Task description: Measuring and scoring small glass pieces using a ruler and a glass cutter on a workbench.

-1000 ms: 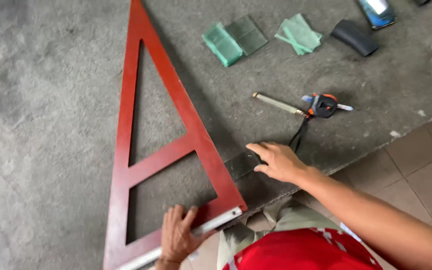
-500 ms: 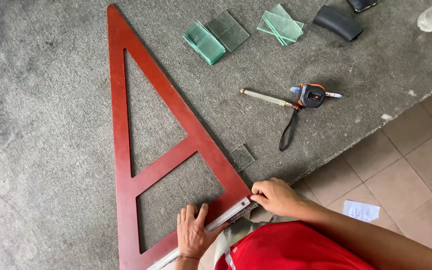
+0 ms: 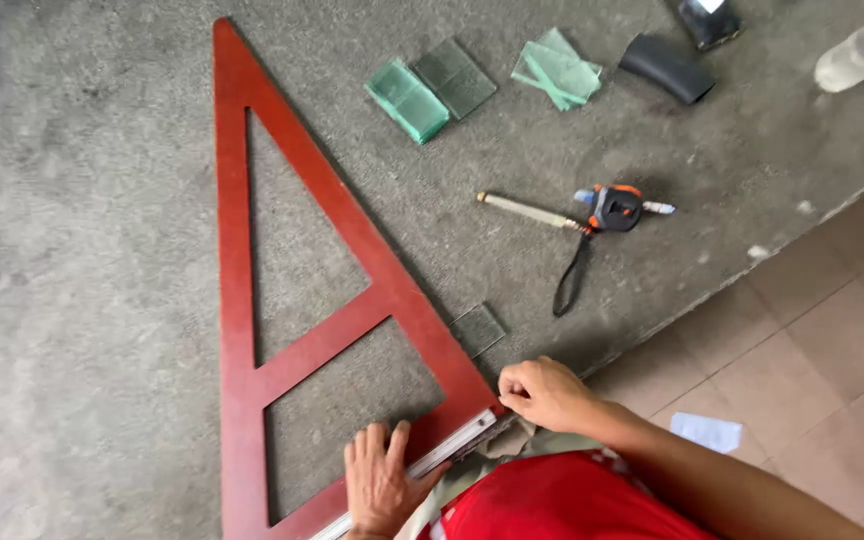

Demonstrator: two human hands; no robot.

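Red triangular frame lying flat on grey surface; left hand spread flat on its bottom rail; right hand curled, pinching the frame's lower corner; small glass pane just above right hand; tape measure farther up

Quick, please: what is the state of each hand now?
Left hand: open, flat on the red triangular frame.
Right hand: closed at the frame's corner; what it grips cannot be told.

You look down on a rough grey concrete slab; to your right lies a beige tiled floor (daylight, soft and even).
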